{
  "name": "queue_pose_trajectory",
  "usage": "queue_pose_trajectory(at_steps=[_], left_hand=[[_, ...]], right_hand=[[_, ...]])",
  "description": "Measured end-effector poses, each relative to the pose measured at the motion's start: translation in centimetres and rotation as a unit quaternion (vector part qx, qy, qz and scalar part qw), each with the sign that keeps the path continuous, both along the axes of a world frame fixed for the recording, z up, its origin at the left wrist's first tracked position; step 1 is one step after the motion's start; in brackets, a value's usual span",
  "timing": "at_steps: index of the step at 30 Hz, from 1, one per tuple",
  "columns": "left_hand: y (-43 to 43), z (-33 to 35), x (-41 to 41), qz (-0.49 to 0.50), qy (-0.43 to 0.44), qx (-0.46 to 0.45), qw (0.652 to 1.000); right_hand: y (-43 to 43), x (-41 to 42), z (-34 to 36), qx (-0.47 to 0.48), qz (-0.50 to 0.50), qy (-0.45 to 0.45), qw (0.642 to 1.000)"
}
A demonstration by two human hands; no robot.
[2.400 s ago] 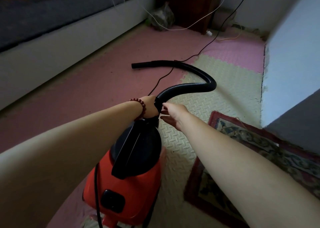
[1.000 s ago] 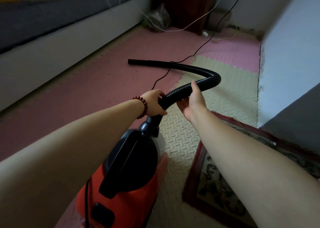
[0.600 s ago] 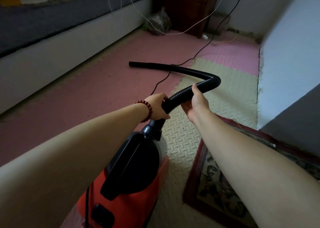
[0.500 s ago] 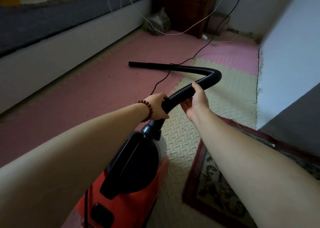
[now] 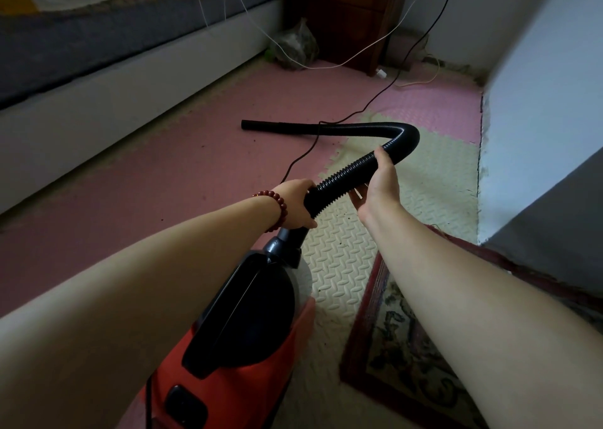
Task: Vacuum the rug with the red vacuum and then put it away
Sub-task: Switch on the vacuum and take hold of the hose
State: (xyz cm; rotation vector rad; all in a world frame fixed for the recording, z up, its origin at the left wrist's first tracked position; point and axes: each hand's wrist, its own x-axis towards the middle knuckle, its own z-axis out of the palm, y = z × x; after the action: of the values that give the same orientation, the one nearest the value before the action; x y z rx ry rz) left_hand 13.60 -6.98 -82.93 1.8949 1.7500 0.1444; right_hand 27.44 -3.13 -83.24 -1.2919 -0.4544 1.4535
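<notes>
The red vacuum point(image 5: 248, 383), with a black top, stands low in the middle of the view. Its black ribbed hose point(image 5: 346, 176) rises from the neck, bends sharply at the right and runs back left to an open end point(image 5: 245, 124) on the pink floor mat. My left hand point(image 5: 295, 204), with a red bead bracelet, grips the hose base just above the neck. My right hand point(image 5: 378, 184) holds the hose higher up, from below, close to the bend. A patterned rug point(image 5: 394, 347) with a dark red border lies at the lower right, partly under my right arm.
A bed point(image 5: 98, 79) runs along the left. A dark wooden cabinet point(image 5: 349, 17) and a bag point(image 5: 293, 47) stand at the back. The black power cord point(image 5: 368, 102) and white cables trail over the pink and cream foam mats. A pale wall point(image 5: 538, 109) closes the right side.
My right hand has slid up the hose from near the neck toward the bend. My left hand stays on the hose base. The vacuum has barely moved.
</notes>
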Motion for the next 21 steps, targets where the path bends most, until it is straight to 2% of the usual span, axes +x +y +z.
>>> queue_pose_trajectory(at_steps=[6,15,21], left_hand=[[-0.1,-0.1,0.1,-0.002,0.011,0.000,1.000],[-0.2,-0.9,0.7,0.034,0.016,0.028,0.999],[-0.1,-0.8,1.0,0.044,0.018,0.031,0.998]], right_hand=[[0.0,0.1,0.8,0.017,-0.028,0.029,0.999],[-0.2,0.1,2.6,0.063,-0.038,-0.002,0.997],[-0.9,-0.4,4.2,0.077,-0.020,-0.065,0.995]])
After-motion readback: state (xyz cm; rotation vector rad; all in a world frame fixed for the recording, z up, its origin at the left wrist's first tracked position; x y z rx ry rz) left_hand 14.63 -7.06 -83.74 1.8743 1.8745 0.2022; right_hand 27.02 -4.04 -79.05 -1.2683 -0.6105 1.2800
